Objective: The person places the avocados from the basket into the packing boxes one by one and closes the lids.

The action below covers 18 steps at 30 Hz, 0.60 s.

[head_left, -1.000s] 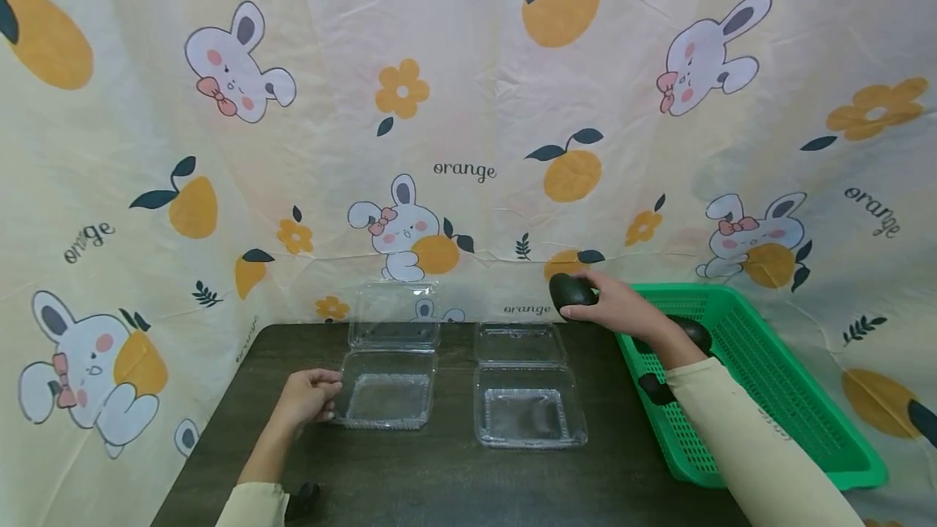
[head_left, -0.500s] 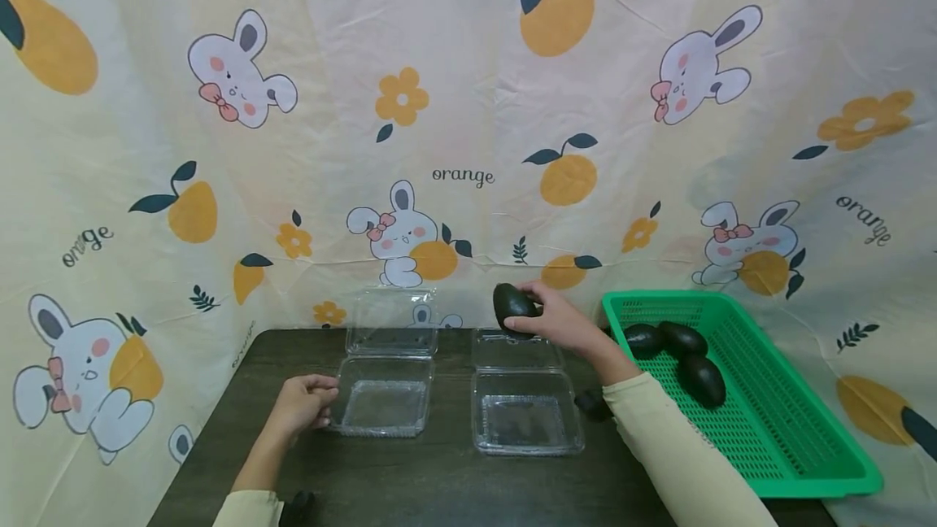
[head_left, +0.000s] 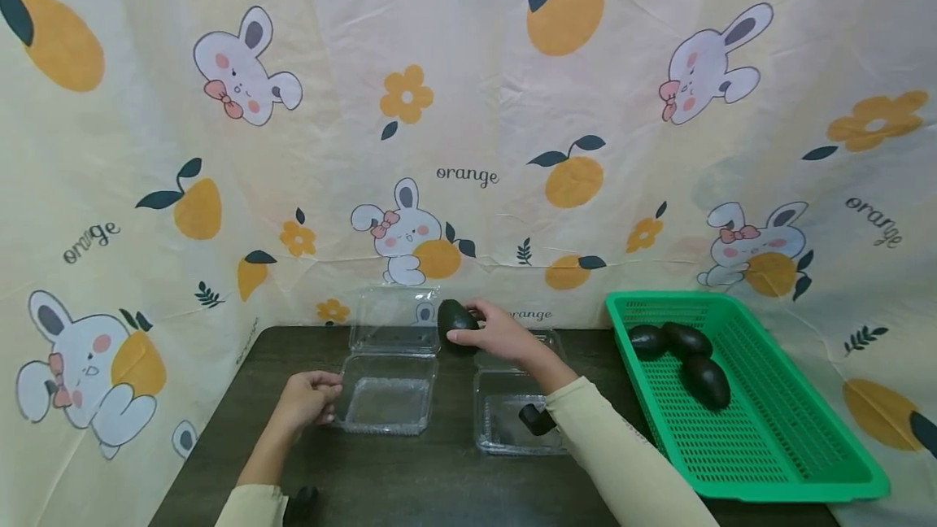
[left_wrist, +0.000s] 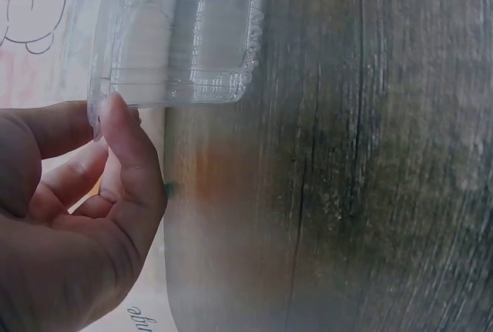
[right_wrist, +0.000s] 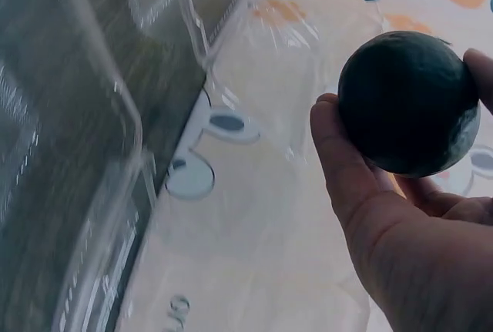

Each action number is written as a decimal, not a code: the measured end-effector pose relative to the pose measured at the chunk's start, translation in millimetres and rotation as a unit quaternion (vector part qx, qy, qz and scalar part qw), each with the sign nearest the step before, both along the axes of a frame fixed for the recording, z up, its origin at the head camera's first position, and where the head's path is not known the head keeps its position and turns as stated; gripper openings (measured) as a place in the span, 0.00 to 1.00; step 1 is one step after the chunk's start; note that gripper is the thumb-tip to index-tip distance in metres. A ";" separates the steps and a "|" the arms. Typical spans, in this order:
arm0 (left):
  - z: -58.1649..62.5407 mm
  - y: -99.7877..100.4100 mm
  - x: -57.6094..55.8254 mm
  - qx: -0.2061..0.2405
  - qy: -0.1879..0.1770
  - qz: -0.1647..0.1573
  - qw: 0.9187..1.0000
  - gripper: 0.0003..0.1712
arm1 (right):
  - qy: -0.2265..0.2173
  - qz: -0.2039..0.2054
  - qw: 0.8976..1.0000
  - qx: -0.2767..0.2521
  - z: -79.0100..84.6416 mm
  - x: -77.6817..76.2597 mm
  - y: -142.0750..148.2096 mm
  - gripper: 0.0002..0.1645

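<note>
Between thumb and fingers, my right hand (head_left: 501, 336) holds a dark green avocado (head_left: 455, 320), raised near the back edge of the table. In the right wrist view the avocado (right_wrist: 408, 105) shows its rounded end. My left hand (head_left: 306, 401) pinches the left rim of a clear plastic clamshell box (head_left: 388, 393), whose lid stands up behind it. The left wrist view shows the thumb and a finger on the rim of this clamshell box (left_wrist: 173, 93). A second clear clamshell box (head_left: 505, 421) lies opened to the right, partly behind my right forearm.
On the right stands a green plastic basket (head_left: 798, 397) with several avocados (head_left: 704, 382) in its back left part. A dark wooden table (head_left: 410, 478) carries everything. Behind it hangs a printed cloth (head_left: 468, 104).
My right hand has carried the avocado leftward from beside the basket, past the right clamshell box toward the left one. My left hand has stayed at the left box's rim.
</note>
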State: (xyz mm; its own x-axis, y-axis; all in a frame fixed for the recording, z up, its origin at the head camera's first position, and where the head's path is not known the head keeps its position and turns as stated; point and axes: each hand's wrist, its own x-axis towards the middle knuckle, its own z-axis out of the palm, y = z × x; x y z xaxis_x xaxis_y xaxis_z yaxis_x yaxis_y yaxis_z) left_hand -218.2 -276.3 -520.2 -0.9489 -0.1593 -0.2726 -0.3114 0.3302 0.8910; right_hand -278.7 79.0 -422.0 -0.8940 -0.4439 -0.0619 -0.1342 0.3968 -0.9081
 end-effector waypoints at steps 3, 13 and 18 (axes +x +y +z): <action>0.2 0.9 -0.3 0.002 -0.002 -0.001 1.000 0.17 | -0.011 0.005 1.000 -0.002 -5.1 -0.5 -13.7 0.35; 0.8 -1.2 -2.0 0.006 -0.007 -0.004 1.000 0.17 | -0.054 0.016 0.998 -0.001 -19.0 0.0 -57.2 0.36; 2.4 -0.3 -1.8 0.005 -0.008 -0.011 1.000 0.18 | -0.114 0.020 0.993 -0.020 -26.4 3.4 -76.7 0.41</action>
State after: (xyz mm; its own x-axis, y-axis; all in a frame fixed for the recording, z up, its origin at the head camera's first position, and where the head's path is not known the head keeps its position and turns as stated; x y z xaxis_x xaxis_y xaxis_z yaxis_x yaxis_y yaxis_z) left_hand -220.0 -276.6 -517.8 -0.9476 -0.1352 -0.2896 -0.3186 0.3288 0.8890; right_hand -275.3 2.4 -448.4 -0.8407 -0.4841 -0.2427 0.0625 0.3584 -0.9315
